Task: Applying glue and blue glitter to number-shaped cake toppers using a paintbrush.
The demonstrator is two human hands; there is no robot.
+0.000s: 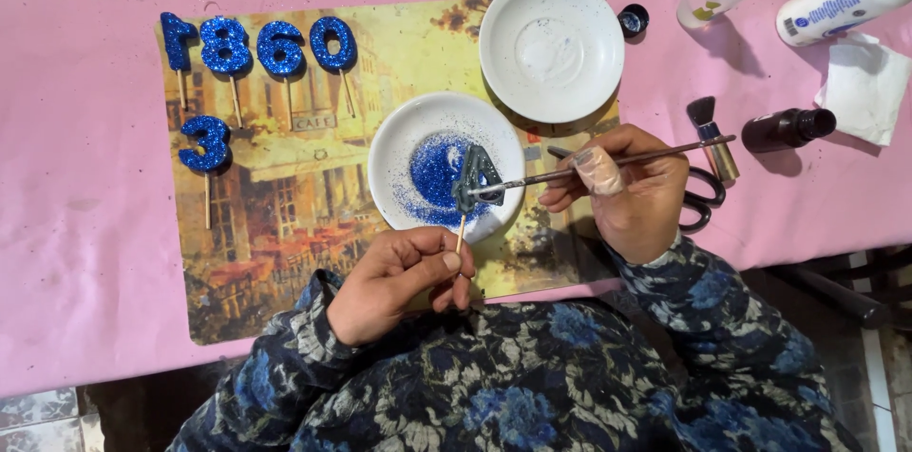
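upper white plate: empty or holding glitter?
Nearly empty. The upper white plate shows bare white with only faint blue specks, while the lower plate holds a dense patch of blue glitter.

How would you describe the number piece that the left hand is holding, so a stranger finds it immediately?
Start at the yellow painted placemat on the pink tablecloth, then find the white plate with blue glitter. Above it, the left hand holds a grey digit on a wooden stick. Unlike the five blue glitter digits lying on the placemat, it is not yet glittered.

Five glittered numerals (226, 46) (blue), two plates (551, 46)
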